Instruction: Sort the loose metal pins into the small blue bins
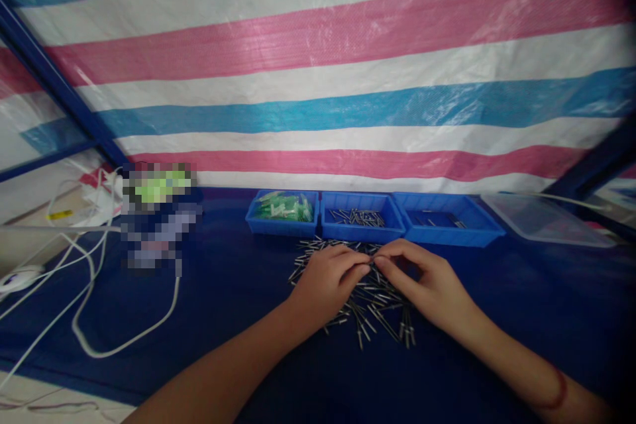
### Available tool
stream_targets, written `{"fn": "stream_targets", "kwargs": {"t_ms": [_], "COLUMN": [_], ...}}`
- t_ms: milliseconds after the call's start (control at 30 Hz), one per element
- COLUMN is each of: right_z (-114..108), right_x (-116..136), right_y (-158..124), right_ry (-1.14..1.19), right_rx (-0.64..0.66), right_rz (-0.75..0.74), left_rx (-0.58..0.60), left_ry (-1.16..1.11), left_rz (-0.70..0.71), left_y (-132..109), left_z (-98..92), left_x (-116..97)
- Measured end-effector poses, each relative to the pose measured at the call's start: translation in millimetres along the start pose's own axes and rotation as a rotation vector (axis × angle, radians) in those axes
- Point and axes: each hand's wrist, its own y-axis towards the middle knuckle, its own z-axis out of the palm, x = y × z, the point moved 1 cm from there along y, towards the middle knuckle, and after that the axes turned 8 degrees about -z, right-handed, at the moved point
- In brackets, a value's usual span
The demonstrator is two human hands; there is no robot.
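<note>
A heap of small metal pins [370,305] lies on the dark blue table cloth [233,305]. Both my hands rest on the heap with their fingertips meeting above it. My left hand [328,281] has its fingers curled and pinched toward the right hand. My right hand [422,281] is pinched too, thumb against forefinger, at the same spot. What sits between the fingertips is too small to make out. A red band circles my right wrist [559,391].
Three blue bins stand behind the heap: one with green parts [283,209], one with metal pins [360,215], one nearly bare [444,218]. A clear plastic lid [544,218] lies at the right. White cables [89,318] loop at the left. A striped tarp hangs behind.
</note>
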Motion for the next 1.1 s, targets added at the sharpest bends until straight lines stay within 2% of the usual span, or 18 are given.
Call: {"fn": "stream_targets", "kwargs": {"t_ms": [133, 433, 700, 867, 967, 1033, 1100], "right_z": [-0.2, 1.6, -1.7, -8.2, -26.0, -43.2, -60.0], "right_x": [3.6, 1.5, 1.4, -7.5, -23.4, -38.1, -53.3], "right_y": [0.0, -2.0, 0.2, 3.3, 8.2, 11.6, 14.4], "right_ry": [0.033, 0.041, 0.016, -0.08, -0.236, -0.388, -0.548], "right_rx": [-0.048, -0.025, -0.001, 0.038, -0.078, -0.207, -0.269], "right_rz": [-0.01, -0.058, -0.027, -0.083, -0.073, -0.01, 0.086], "left_rx": [-0.008, 0.027, -0.104, -0.121, -0.064, -0.014, 0.03], "left_ry": [-0.06, -0.019, -0.042, 0.026, 0.172, 0.288, 0.378], "left_rz": [0.0, -0.051, -0.082, -0.086, -0.049, -0.03, -0.027], "left_y": [-0.8, 0.3, 1.5, 0.3, -2.9, -5.3, -7.3], "left_z": [1.6, 1.8, -2.2, -3.0, -1.9, -0.9, 0.0], "left_x": [-2.9, -1.4, 0.5, 1.7, 3.0, 3.7, 4.0]}}
